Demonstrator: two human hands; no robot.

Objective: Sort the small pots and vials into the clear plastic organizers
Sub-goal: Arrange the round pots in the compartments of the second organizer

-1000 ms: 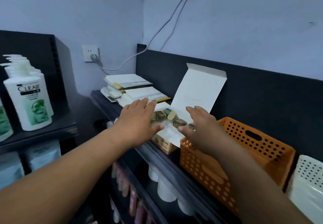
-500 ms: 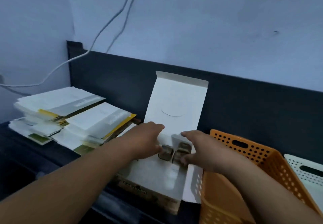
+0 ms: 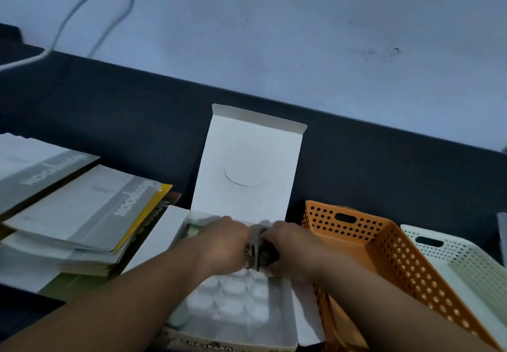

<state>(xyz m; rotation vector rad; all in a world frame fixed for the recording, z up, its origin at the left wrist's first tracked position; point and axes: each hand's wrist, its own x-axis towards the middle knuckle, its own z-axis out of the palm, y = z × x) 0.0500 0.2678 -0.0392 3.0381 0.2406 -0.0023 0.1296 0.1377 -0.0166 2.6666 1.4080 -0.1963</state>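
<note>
Dark backboard (image 3: 109,121), white box (image 3: 247,159), left hand (image 3: 227,243), right hand (image 3: 286,248) gripping small brownish pots (image 3: 249,251)

We see large pale lettering, upside down to us, on the grey bands of two booklets (image 3: 82,209) at the shelf's (image 3: 13,295) left end, too blurred to read. Dark print on the box's (image 3: 208,347) front wall is equally unreadable.

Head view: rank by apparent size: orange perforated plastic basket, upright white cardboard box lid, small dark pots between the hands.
1. orange perforated plastic basket, partly cropped
2. upright white cardboard box lid
3. small dark pots, mostly hidden
</note>
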